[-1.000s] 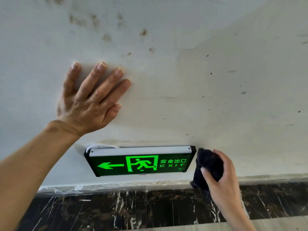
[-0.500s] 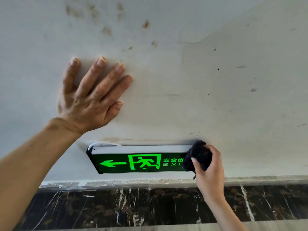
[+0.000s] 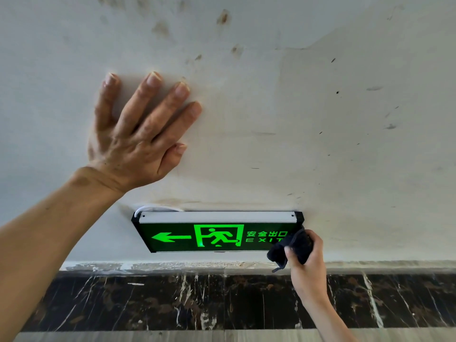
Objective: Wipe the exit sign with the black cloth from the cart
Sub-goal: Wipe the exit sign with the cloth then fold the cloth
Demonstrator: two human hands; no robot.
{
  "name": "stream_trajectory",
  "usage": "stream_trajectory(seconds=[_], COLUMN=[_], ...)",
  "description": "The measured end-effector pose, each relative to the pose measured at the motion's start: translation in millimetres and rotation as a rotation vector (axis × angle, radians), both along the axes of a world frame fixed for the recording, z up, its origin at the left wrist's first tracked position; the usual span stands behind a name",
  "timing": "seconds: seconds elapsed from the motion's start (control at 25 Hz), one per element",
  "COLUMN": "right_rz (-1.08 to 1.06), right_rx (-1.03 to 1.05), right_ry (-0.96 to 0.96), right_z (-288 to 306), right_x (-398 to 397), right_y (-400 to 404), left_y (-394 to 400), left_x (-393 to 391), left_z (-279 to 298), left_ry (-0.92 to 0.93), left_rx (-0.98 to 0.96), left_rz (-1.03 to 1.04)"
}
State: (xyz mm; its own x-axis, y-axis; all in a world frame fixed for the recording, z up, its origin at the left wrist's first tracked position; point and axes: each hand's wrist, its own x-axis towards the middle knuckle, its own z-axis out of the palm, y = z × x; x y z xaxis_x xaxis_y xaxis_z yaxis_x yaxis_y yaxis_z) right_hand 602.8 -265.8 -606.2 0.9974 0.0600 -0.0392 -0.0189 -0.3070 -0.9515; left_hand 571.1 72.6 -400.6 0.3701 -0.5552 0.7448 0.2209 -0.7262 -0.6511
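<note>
Now right hand [image 3: 308,265] presses black cloth [image 3: 293,246] against exit sign [image 3: 214,234].

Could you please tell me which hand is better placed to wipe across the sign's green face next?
The right hand: it already grips the bunched black cloth against the right end of the green illuminated exit sign. The left hand lies flat on the white wall above, holding nothing.

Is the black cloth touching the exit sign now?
Touching. In the head view the black cloth, bunched in the right hand, overlaps the exit sign at its right end with no gap.
</note>
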Motion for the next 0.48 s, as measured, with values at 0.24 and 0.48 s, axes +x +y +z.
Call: stream_trajectory(seconds=[0.24,0.48], right_rz=[0.064,0.07], right_rx=[-0.026,-0.063], right_ry=[0.112,0.484], right_z=[-21,-50], right_x=[2,-6], right_y=[-4,-5], left_y=[2,2], left_x=[1,1], left_z=[-1,0], left_ry=[-0.005,0.006], left_rx=[0.011,0.002], left_rz=[0.021,0.026])
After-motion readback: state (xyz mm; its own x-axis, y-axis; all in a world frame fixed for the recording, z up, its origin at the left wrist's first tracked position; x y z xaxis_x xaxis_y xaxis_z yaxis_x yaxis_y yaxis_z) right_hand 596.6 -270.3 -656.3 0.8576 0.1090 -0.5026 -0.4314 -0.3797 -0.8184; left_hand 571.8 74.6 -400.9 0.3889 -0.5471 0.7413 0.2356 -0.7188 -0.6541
